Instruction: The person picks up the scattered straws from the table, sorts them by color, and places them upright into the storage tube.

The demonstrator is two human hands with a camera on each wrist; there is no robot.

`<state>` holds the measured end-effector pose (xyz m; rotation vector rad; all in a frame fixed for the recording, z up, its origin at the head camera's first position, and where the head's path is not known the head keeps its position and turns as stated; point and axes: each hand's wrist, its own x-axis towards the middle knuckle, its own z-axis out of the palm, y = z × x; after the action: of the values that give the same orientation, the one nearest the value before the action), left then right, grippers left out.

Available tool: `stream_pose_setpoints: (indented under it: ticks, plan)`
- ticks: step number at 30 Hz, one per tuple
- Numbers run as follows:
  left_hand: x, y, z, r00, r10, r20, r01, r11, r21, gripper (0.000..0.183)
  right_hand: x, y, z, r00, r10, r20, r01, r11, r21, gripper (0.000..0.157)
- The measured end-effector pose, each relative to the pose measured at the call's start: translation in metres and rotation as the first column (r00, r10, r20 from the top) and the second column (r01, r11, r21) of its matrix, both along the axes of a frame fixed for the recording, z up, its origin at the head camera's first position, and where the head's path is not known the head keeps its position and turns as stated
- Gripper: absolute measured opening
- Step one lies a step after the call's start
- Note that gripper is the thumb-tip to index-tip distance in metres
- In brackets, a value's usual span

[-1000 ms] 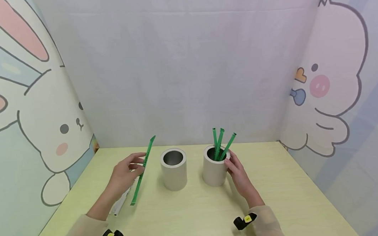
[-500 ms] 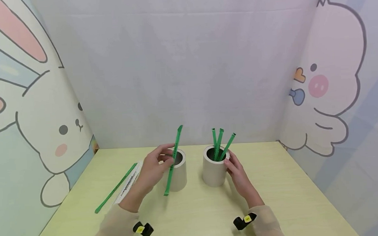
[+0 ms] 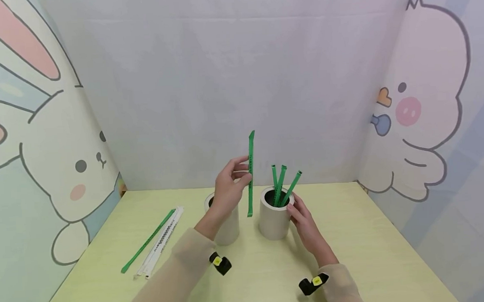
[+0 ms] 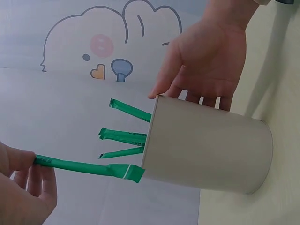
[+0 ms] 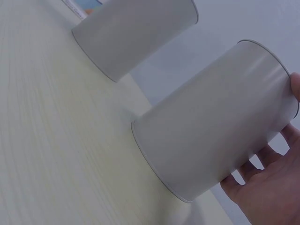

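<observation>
My left hand (image 3: 229, 186) pinches a green wrapped straw (image 3: 250, 169) between thumb and fingers, nearly upright and just left of the right-hand light grey cylindrical holder (image 3: 273, 222). In the left wrist view that straw's flat lower end (image 4: 132, 173) is close to the holder's rim; whether they touch I cannot tell. Several green straws (image 3: 281, 185) stand in this holder, leaning different ways. My right hand (image 3: 307, 225) grips its right side, thumb near the rim. A second grey holder (image 3: 228, 229) stands to the left, its mouth partly hidden behind my left hand.
On the left of the pale wooden table (image 3: 253, 278), one green wrapped straw (image 3: 148, 241) lies beside several white wrapped straws (image 3: 160, 244). A pale curtain (image 3: 238, 78) closes off the back, and printed cartoon walls flank both sides.
My left hand has carried the green straw rightwards and up, past the left holder to beside the right one, turning it more upright. The right hand stays on its holder.
</observation>
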<state>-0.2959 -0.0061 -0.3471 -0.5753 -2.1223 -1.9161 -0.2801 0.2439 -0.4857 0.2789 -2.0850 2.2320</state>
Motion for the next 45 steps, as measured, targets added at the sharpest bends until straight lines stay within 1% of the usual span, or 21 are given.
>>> stream_pose_setpoints:
  ticks: [4, 8, 12, 15, 19, 22, 29, 33, 38, 45]
  plan:
    - [-0.009, 0.015, 0.008, 0.999, 0.037, -0.031, -0.036, 0.998, 0.048, 0.047, 0.0, 0.001, 0.0, 1.0, -0.005, -0.003, 0.005, 1.0, -0.004, 0.065]
    - [-0.015, 0.03, 0.012, 0.997, 0.068, -0.049, -0.064, 0.995, 0.076, 0.045, 0.002, 0.002, 0.0, 1.0, -0.004, 0.005, 0.004, 1.0, -0.004, 0.065]
    - [-0.019, 0.043, 0.012, 0.996, 0.068, -0.054, -0.063, 0.993, 0.096, 0.045, 0.003, 0.002, -0.001, 1.0, -0.001, 0.01, 0.001, 1.0, 0.003, 0.065]
    - [-0.023, 0.051, 0.01, 0.996, 0.073, -0.054, -0.068, 0.992, 0.103, 0.045, 0.003, 0.002, 0.0, 1.0, -0.004, 0.013, 0.003, 1.0, 0.004, 0.066]
    - [-0.027, 0.058, 0.003, 0.996, 0.081, -0.036, -0.076, 0.991, 0.109, 0.045, 0.004, 0.001, 0.0, 1.0, -0.003, 0.013, 0.003, 1.0, 0.004, 0.065]
    - [-0.028, 0.061, -0.006, 0.997, 0.077, -0.019, -0.075, 0.992, 0.099, 0.044, 0.004, 0.001, 0.0, 1.0, 0.001, 0.01, -0.001, 1.0, 0.0, 0.065]
    - [-0.029, 0.065, -0.036, 0.998, 0.066, 0.012, -0.067, 0.996, 0.058, 0.044, 0.003, 0.001, 0.0, 1.0, 0.005, 0.01, -0.005, 1.0, 0.007, 0.066]
    - [-0.029, 0.066, -0.049, 0.997, 0.07, 0.024, -0.071, 0.997, 0.038, 0.045, 0.002, 0.001, 0.001, 1.0, 0.003, 0.001, -0.003, 1.0, 0.009, 0.065]
    - [-0.027, 0.065, -0.056, 0.997, 0.066, 0.025, -0.067, 0.997, 0.031, 0.046, 0.002, 0.001, 0.002, 1.0, 0.004, 0.0, -0.004, 1.0, 0.009, 0.065]
    - [-0.029, 0.061, -0.057, 0.998, 0.066, -0.005, -0.066, 0.997, 0.027, 0.046, 0.001, 0.0, 0.002, 1.0, 0.005, 0.004, -0.005, 1.0, 0.003, 0.064]
